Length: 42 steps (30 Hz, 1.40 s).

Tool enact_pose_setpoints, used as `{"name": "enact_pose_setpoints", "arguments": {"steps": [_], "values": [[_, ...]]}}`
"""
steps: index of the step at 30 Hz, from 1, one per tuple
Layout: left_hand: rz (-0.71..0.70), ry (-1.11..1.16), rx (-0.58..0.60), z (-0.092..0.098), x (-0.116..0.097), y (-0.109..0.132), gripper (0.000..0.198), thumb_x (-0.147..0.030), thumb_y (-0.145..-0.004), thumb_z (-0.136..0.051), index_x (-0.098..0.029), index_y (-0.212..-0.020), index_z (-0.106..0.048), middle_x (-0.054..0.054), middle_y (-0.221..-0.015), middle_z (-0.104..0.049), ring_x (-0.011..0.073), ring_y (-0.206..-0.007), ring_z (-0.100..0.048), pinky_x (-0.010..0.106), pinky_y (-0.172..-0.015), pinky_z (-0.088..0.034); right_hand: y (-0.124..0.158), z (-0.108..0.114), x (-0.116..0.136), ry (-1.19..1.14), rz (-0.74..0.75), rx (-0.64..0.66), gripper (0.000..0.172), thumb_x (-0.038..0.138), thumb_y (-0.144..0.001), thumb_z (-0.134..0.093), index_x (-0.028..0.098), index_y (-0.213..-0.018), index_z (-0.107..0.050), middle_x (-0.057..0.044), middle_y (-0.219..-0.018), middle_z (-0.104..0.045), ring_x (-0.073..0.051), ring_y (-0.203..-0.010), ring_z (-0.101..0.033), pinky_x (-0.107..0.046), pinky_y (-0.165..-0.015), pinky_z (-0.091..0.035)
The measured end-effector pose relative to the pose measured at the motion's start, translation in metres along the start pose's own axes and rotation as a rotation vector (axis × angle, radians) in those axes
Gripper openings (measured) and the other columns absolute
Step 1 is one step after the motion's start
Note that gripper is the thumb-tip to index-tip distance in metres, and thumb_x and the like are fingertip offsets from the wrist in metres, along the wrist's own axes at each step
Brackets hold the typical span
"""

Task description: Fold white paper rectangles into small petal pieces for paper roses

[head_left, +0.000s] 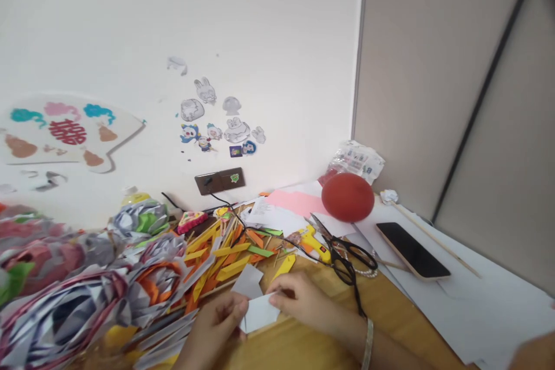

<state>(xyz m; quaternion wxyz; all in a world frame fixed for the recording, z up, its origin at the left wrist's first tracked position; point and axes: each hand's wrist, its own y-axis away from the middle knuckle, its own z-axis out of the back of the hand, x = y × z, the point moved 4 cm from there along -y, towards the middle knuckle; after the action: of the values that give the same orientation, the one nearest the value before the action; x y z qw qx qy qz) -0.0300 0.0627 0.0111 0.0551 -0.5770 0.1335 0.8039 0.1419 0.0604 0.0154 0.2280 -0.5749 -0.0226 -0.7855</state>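
Note:
Between my two hands is a small piece of white paper [261, 313], held low over the wooden table. My left hand [219, 319] pinches its left edge between thumb and fingers. At the upper right corner, my right hand [299, 299] grips the same paper with thumb and forefinger. Behind it a second white paper piece [248, 281] sticks up; whether it is joined to the first I cannot tell. Folded yellow and orange paper strips [234, 269] lie just beyond my hands.
Black scissors [342, 254], a yellow glue gun [315, 241] and a bead string lie behind my right hand. A phone [413, 250] rests on white sheets at right, near a red balloon [347, 197]. Woven paper bundles [65, 324] crowd the left. Part of another hand [535, 352] shows at lower right.

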Motion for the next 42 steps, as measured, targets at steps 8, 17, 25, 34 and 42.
{"name": "enact_pose_setpoints", "arguments": {"steps": [8, 17, 25, 34, 42], "values": [[-0.065, -0.072, 0.037, -0.009, -0.001, 0.004, 0.047, -0.059, -0.066, -0.055, -0.013, -0.067, -0.060, -0.001, -0.054, -0.055, 0.0131, -0.047, -0.052, 0.022, -0.049, -0.037, -0.001, -0.003, -0.010, 0.022, -0.041, -0.019, 0.012, 0.015, -0.074, -0.051, 0.015, -0.071, -0.063, 0.003, -0.057, -0.053, -0.009, -0.053, -0.047, -0.017, -0.047, -0.033], [-0.195, -0.214, 0.003, -0.006, -0.009, 0.007, 0.037, -0.048, -0.074, -0.050, -0.013, -0.064, -0.059, 0.000, -0.058, -0.053, 0.0149, -0.058, -0.050, 0.022, -0.054, -0.036, 0.000, -0.009, -0.005, -0.071, -0.062, 0.020, 0.015, 0.018, -0.077, -0.047, 0.014, -0.074, -0.061, 0.002, -0.060, -0.052, -0.010, -0.053, -0.049, -0.018, -0.049, -0.037], [-0.238, -0.372, -0.006, -0.023, -0.018, 0.016, 0.030, -0.039, -0.074, -0.050, -0.015, -0.058, -0.058, -0.002, -0.054, -0.051, 0.0133, -0.057, -0.044, 0.021, -0.055, -0.032, 0.003, -0.021, 0.000, 0.169, 0.063, 0.034, 0.015, 0.017, -0.077, -0.050, 0.015, -0.069, -0.062, 0.003, -0.059, -0.055, -0.010, -0.057, -0.046, -0.018, -0.052, -0.033], [-0.159, -0.026, 0.054, -0.013, -0.002, 0.007, 0.042, -0.054, -0.070, -0.053, -0.015, -0.058, -0.050, -0.003, -0.049, -0.049, 0.0094, -0.045, -0.042, 0.020, -0.045, -0.030, 0.002, -0.006, 0.003, 0.039, 0.052, 0.053, 0.018, 0.021, -0.079, -0.050, 0.018, -0.090, -0.063, -0.002, -0.077, -0.063, -0.014, -0.067, -0.054, -0.022, -0.059, -0.040], [-0.118, 0.045, 0.051, -0.010, -0.002, 0.006, 0.046, -0.059, -0.065, -0.057, -0.013, -0.061, -0.055, -0.003, -0.049, -0.052, 0.0113, -0.045, -0.050, 0.021, -0.047, -0.036, -0.001, 0.000, -0.005, 0.006, 0.035, 0.046, 0.018, 0.016, -0.077, -0.049, 0.019, -0.092, -0.058, 0.004, -0.060, -0.049, -0.010, -0.054, -0.043, -0.020, -0.051, -0.033]]}}
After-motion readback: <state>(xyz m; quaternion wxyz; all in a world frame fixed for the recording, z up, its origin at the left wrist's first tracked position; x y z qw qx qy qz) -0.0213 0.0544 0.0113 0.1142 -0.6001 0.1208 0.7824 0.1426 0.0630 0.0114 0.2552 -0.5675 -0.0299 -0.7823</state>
